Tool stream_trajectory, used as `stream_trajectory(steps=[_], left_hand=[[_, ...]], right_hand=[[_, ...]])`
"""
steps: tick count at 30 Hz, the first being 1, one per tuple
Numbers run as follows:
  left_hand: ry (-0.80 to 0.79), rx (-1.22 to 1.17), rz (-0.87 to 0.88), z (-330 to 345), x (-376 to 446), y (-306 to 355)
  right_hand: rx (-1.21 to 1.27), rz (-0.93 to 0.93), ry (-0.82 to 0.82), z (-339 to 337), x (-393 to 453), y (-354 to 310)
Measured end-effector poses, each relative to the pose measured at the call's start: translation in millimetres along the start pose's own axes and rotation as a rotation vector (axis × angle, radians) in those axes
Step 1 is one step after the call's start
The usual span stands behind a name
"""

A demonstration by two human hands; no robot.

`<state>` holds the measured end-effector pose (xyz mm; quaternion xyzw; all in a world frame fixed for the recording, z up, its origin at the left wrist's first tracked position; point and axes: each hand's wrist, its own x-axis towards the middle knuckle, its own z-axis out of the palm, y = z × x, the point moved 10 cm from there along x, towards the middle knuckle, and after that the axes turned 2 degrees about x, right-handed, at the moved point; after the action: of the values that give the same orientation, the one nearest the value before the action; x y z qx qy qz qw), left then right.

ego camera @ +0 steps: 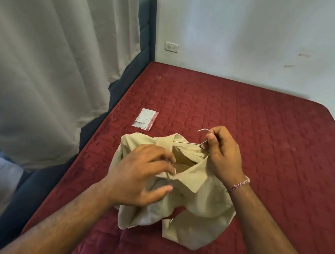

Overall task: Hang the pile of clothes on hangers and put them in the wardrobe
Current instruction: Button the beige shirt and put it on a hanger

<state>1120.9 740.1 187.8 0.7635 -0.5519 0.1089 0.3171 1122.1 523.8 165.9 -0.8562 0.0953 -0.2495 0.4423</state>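
A beige collared shirt (200, 201) lies bunched on the red quilted bed (243, 120). A thin metal wire hanger (189, 143) sits partly inside its neck opening, with the hook sticking up at the far side. My right hand (223, 153) pinches the hanger's neck just below the hook. My left hand (142, 175) rests on the shirt's left collar and shoulder, fingers curled over the fabric and a bit of the hanger wire. Most of the hanger is hidden inside the shirt.
A small white and red plastic packet (145, 118) lies on the bed beyond the shirt. Grey curtains (48, 57) hang at the left over a dark blue bed frame (147, 35). A white wall with a socket (171, 47) stands behind.
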Motion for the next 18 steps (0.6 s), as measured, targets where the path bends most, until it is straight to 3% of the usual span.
stream_trajectory(steps=[3, 5, 8, 11, 18], left_hand=[[0.111, 0.121, -0.132, -24, 19, -11], [-0.023, 0.221, -0.214, -16, 45, -26], [-0.218, 0.001, -0.283, 8, 75, -38], [-0.089, -0.307, -0.225, -2, 101, -24], [-0.011, -0.403, 0.041, -32, 139, 12]], right_hand=[[0.010, -0.167, 0.021, -8, -2, -26], [0.018, -0.279, 0.034, -14, -5, -47], [0.045, -0.322, 0.057, -24, -4, -65], [0.007, -0.350, 0.136, -39, -6, -81], [-0.084, -0.326, 0.464, -85, -36, -136]])
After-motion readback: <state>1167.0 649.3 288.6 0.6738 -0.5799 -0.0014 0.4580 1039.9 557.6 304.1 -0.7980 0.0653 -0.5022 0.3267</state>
